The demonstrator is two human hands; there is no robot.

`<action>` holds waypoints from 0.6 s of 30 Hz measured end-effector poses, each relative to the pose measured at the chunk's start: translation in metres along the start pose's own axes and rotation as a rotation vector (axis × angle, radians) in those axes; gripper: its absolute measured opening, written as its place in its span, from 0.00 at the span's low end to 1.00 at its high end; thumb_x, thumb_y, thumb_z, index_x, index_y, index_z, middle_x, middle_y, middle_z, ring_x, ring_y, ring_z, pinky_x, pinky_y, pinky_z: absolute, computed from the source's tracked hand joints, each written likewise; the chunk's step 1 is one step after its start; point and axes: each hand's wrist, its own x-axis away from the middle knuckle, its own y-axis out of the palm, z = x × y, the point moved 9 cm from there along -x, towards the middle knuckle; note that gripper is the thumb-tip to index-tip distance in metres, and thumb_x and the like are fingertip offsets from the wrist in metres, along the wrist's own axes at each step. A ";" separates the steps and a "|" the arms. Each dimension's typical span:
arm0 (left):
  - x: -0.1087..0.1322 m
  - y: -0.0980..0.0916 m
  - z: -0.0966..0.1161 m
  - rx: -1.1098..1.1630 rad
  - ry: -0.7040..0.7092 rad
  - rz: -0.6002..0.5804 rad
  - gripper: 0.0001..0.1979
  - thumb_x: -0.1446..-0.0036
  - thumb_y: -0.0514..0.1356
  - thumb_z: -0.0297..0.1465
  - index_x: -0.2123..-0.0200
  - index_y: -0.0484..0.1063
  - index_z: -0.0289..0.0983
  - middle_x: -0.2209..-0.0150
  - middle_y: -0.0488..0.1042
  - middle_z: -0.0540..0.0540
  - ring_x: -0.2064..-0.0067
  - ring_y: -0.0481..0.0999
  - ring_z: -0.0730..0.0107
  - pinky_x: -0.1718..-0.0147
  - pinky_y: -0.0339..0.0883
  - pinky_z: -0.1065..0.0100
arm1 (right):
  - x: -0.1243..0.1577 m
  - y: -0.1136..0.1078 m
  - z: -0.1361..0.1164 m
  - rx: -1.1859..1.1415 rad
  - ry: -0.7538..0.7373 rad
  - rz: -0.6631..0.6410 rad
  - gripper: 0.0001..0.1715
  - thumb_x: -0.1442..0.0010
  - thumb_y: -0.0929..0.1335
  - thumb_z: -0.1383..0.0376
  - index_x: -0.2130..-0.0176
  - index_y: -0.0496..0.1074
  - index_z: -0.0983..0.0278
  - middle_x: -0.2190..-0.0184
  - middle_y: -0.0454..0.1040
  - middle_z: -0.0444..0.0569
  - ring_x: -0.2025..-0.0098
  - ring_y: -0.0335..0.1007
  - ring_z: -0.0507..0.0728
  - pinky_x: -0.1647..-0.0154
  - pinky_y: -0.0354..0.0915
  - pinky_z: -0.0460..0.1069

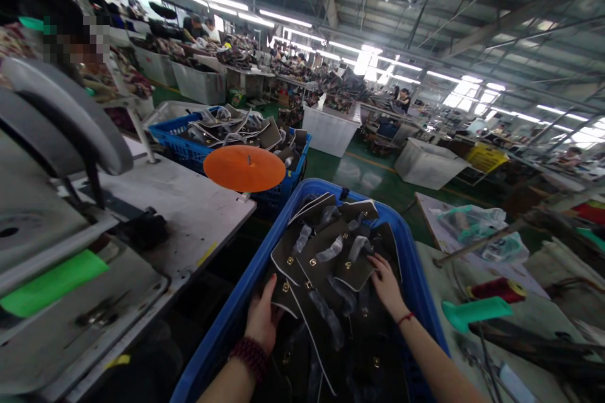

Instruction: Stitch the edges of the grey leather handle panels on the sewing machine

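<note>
A blue plastic crate (222,334) in front of me is filled with several dark olive leather pieces (326,252) that carry brass studs and plastic-wrapped tabs. My left hand (262,321) reaches into the crate's left side and grips the edge of one leather piece, thumb on top. My right hand (386,286) rests flat on the pile at the right, fingers spread on a leather flap. A beaded bracelet circles my left wrist and a red string my right wrist.
A sewing machine (51,157) stands on a white worktable (198,208) at the left. An orange disc (244,167) sits before a second blue crate (189,151) of leather parts. At the right lie a teal handle (475,312) and a red spool (498,289). People work at distant tables.
</note>
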 end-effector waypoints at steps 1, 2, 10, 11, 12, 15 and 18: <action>-0.002 -0.001 0.000 0.010 -0.002 0.008 0.24 0.42 0.64 0.36 0.43 0.65 0.42 0.42 0.70 0.40 0.53 0.79 0.64 0.58 0.75 0.65 | 0.004 0.013 0.001 -0.009 0.016 -0.021 0.22 0.43 0.61 0.65 0.51 0.73 0.65 0.45 0.67 0.58 0.41 0.66 0.63 0.39 0.62 0.59; -0.004 -0.002 0.001 0.014 -0.012 0.005 0.23 0.42 0.63 0.37 0.44 0.66 0.42 0.42 0.71 0.40 0.53 0.79 0.64 0.58 0.75 0.65 | 0.009 0.025 0.001 -0.021 0.027 -0.045 0.22 0.43 0.62 0.64 0.50 0.72 0.65 0.43 0.65 0.58 0.40 0.64 0.63 0.39 0.62 0.59; -0.019 0.025 0.008 -0.153 -0.187 -0.135 0.24 0.51 0.70 0.35 0.51 0.74 0.34 0.62 0.82 0.37 0.65 0.83 0.55 0.65 0.77 0.57 | 0.072 0.077 -0.048 -0.066 0.086 -0.360 0.59 0.51 0.74 0.56 0.31 0.45 0.66 0.30 0.36 0.61 0.34 0.54 0.67 0.39 0.61 0.56; -0.024 0.029 0.008 -0.165 -0.178 -0.138 0.24 0.52 0.71 0.34 0.51 0.74 0.34 0.62 0.82 0.37 0.65 0.83 0.55 0.65 0.77 0.57 | 0.078 0.082 -0.053 -0.067 0.115 -0.350 0.59 0.50 0.73 0.57 0.31 0.43 0.65 0.30 0.34 0.60 0.35 0.57 0.66 0.40 0.63 0.56; -0.030 0.032 0.009 -0.173 -0.160 -0.129 0.24 0.51 0.71 0.33 0.50 0.73 0.35 0.63 0.82 0.37 0.65 0.83 0.56 0.64 0.77 0.59 | 0.083 0.088 -0.058 -0.079 0.139 -0.326 0.58 0.50 0.73 0.60 0.31 0.42 0.64 0.30 0.34 0.60 0.37 0.61 0.66 0.41 0.65 0.56; -0.043 0.028 0.010 -0.191 -0.098 -0.070 0.23 0.48 0.68 0.31 0.48 0.72 0.35 0.63 0.82 0.39 0.66 0.83 0.60 0.63 0.77 0.62 | 0.088 0.107 -0.069 -0.171 0.156 -0.254 0.50 0.49 0.68 0.68 0.33 0.48 0.63 0.30 0.40 0.57 0.40 0.65 0.63 0.42 0.66 0.54; -0.043 0.014 0.002 -0.216 -0.074 -0.018 0.19 0.44 0.65 0.28 0.49 0.71 0.33 0.65 0.82 0.38 0.67 0.83 0.59 0.63 0.76 0.61 | 0.090 0.114 -0.071 -0.246 0.144 -0.172 0.40 0.50 0.64 0.73 0.38 0.60 0.64 0.36 0.55 0.56 0.37 0.61 0.62 0.37 0.61 0.54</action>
